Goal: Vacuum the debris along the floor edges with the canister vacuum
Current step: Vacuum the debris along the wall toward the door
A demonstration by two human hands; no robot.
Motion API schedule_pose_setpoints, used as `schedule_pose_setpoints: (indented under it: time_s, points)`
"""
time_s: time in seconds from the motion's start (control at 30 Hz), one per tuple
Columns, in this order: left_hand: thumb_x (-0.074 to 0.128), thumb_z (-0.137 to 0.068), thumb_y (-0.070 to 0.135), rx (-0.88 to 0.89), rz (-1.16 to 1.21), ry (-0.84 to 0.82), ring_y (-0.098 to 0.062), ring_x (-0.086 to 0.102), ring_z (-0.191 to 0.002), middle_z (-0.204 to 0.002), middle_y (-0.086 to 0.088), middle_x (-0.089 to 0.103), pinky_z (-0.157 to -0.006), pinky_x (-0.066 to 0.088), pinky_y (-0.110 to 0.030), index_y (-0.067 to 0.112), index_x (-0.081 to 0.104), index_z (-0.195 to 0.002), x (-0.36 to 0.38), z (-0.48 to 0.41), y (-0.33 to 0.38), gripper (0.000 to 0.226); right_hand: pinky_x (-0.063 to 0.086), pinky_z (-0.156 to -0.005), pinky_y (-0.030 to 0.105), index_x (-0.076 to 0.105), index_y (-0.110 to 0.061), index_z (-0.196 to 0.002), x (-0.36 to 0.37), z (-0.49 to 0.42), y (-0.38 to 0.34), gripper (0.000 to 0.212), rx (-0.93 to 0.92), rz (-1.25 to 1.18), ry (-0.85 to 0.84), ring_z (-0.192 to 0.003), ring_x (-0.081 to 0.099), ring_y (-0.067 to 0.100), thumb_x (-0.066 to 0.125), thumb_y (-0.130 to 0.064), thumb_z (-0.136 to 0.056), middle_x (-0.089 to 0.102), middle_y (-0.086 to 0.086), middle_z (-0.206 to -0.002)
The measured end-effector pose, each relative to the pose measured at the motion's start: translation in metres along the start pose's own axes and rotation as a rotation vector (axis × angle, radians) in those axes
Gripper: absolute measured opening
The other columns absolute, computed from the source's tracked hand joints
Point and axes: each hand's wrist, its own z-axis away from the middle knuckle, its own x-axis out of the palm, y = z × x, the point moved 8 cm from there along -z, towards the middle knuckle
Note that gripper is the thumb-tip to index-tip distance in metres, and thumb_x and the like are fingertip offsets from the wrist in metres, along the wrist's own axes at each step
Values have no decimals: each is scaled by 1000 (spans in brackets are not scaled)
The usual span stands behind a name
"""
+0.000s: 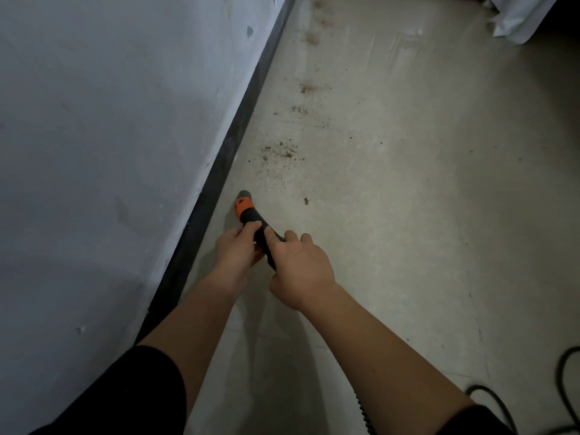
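Dusty concrete floor point(408, 215), crumbly debris point(282, 150); left hand point(233, 249) and right hand point(301, 268) grip tubular black-orange nozzle point(248, 211).

Person, two arms in view. Worn on one, the left sleeve point(125, 397) — black, plain fabric, loose, its hem a soft curved edge near the elbow. The right sleeve point(470, 422) is the same black, only a small patch showing at the bottom edge. Below both hems, bare forearms and wrists. The left hand point(233, 251) and right hand point(303, 270) are bare.
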Motion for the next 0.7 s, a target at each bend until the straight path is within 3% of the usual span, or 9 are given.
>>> schedule_pose_setpoints:
  time_s: [0.23,0.4,0.7]
  points:
    - [62,-93,17,-31,-5,-28,-28,70,-93,-100,-14,70,-82,57,-35,15,63,-90,26,9,-10,4,34,-73,34,13,-19,-153,-4,18,24,79,62,2,1,-110,45,31,55,-13,-87,47,13,-124]
    - [62,-93,14,-31,-15,-61,-27,69,-91,-89,-10,68,-84,57,-36,18,61,-78,46,21,-15,15,34,-72,33,11,-20,-153,-6,32,42,80,104,3,-7,-110,45,31,55,-14,-87,47,13,-125]
    - [63,-92,13,-49,-26,-136,-24,69,-82,-86,-9,69,-79,57,-33,16,63,-80,79,36,-28,12,34,-71,32,12,-20,-154,-11,54,70,80,178,-3,8,-108,46,30,56,-17,-87,48,13,-123]
